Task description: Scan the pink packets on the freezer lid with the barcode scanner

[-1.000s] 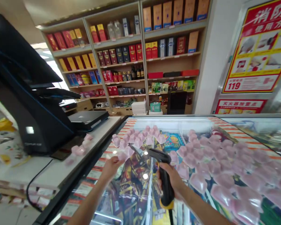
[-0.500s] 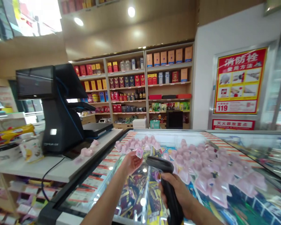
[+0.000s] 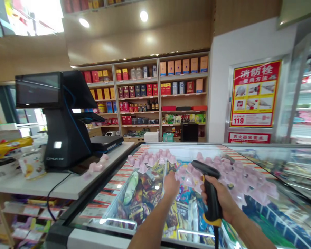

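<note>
My right hand (image 3: pixel 217 193) is wrapped round the handle of a black barcode scanner (image 3: pixel 209 193) with a yellow-trimmed base and a cord hanging down. The scanner's head points left, over the right-hand group of translucent pink cup-shaped pieces (image 3: pixel 229 173). My left hand (image 3: pixel 171 183) reaches to the near left edge of that group, close to a pink piece (image 3: pixel 181 172). Its fingertips are hidden behind the hand, so its grip does not show. A second group of pink pieces (image 3: pixel 147 159) sits to the left on the glass top of the freezer (image 3: pixel 114 195).
Colourful packets (image 3: pixel 142 200) lie inside the freezer under the glass. On the left, a counter (image 3: pixel 67 186) bears a black point-of-sale machine (image 3: pixel 67 131) and a few more pink pieces (image 3: pixel 95 166). Shelves of boxes (image 3: pixel 137 90) stand behind, beside a red poster (image 3: pixel 255 93).
My left hand has moved right from the left group, where it held a pink piece, to the right group. A pink piece now sits at the left group's near edge. The scanner has shifted right.
</note>
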Available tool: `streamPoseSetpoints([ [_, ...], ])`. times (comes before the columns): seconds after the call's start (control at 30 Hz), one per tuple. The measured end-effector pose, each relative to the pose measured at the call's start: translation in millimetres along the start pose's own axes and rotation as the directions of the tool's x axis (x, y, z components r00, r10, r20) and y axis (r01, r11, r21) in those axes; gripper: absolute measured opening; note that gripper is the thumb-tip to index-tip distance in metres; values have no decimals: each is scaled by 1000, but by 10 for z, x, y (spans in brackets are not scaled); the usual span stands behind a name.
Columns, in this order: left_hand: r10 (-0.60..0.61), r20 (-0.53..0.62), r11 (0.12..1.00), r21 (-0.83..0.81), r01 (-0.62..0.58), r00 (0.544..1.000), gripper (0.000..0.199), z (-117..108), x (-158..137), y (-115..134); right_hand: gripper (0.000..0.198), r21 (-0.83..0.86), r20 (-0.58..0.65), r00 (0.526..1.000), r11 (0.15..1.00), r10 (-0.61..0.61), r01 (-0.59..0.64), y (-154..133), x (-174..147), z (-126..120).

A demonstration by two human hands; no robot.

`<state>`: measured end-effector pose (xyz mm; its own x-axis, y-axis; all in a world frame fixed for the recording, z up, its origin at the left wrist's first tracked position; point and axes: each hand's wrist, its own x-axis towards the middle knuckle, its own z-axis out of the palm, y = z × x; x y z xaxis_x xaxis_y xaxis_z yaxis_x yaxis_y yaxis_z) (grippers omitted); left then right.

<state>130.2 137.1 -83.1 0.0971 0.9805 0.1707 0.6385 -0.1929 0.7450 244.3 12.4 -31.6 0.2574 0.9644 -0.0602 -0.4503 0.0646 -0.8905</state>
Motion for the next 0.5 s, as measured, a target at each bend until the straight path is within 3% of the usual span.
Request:
streamPoseSetpoints([
  [0.07, 49, 15, 999, 19, -49, 999, 24, 5, -5, 30, 20, 4, 4, 1000, 1000, 15, -15, 10, 16, 31],
  [0.13, 81, -10, 997, 17, -81, 997, 30, -144, 50, -17, 19, 9, 22, 999, 999, 31, -31, 36, 50, 91],
  [0.3, 24, -248, 999, -42, -35, 969, 44, -850, 408, -458, 21, -9, 83, 994, 997, 71, -71, 203, 158, 314],
  [0.4, -45, -236, 990, -143, 11, 971, 35, -1070, 639, -744, 23, -42, 112, 988, 993, 110, -106, 350, 186, 446],
  [0.5, -124, -165, 948, -312, 67, 979, 21, -1099, 789, -916, 25, -93, 148, 980, 988, 136, -123, 474, 175, 555],
])
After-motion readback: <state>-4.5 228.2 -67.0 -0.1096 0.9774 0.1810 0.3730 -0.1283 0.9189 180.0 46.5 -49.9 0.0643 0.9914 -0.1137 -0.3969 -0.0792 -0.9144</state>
